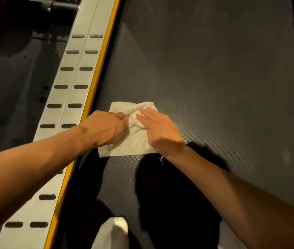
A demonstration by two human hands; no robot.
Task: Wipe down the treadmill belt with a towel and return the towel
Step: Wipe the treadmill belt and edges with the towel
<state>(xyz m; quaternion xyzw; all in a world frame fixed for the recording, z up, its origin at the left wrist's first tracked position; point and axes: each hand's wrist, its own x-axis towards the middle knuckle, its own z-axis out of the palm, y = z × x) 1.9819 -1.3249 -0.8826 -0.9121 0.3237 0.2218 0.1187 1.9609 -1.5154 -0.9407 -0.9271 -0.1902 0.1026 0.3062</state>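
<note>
Lying on the dark treadmill belt (214,69), close to its left edge beside the yellow strip (99,69) and grey side rail (74,78), is a crumpled white towel (133,142). The left hand (104,128) grips a bunched fold of it with curled fingers. The right hand (158,128) presses down on it with straight fingers.

- A dark, dimly lit floor (8,78) is seen at the left.
- A black bar (61,5) with a metal bolt (48,9) is seen at top left.
- Hard shadows are cast by warm light.
</note>
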